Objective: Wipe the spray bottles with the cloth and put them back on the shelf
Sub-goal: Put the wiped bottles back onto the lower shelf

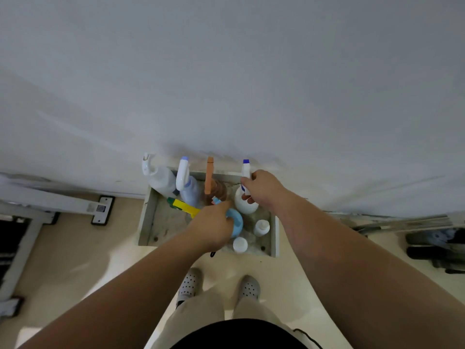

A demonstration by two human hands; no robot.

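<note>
**Both hands down in the shelf among the bottles**

Through the head camera I looked straight down at a low grey open shelf (148, 217) that sat on the pale floor (75, 248) against the white wall (226, 84).

At its back left corner stood a clear plastic spray bottle with a white trigger (161, 181). Just beside it was a pale lilac spray bottle with a white trigger (188, 190), and next came a brown bottle with an orange trigger (209, 180).

In front of those, my left hand (214, 227) was curled down over a light blue rounded bottle (236, 224). A yellow and green trigger head (183, 206) stuck out to the left from under the fingers. I took it for that bottle's sprayer, though the hand hid the join.

Near the shelf's front edge stood two small white capped bottles (261, 227).

At the back right, my right hand (261, 188) gripped the neck of a round white spray bottle with a blue-tipped trigger (245, 205). The thumb lay across its shoulder, and the bottle stood upright inside the shelf.

Below, a pair of perforated white shoes (190, 283) stood on the floor just short of the shelf.
</note>
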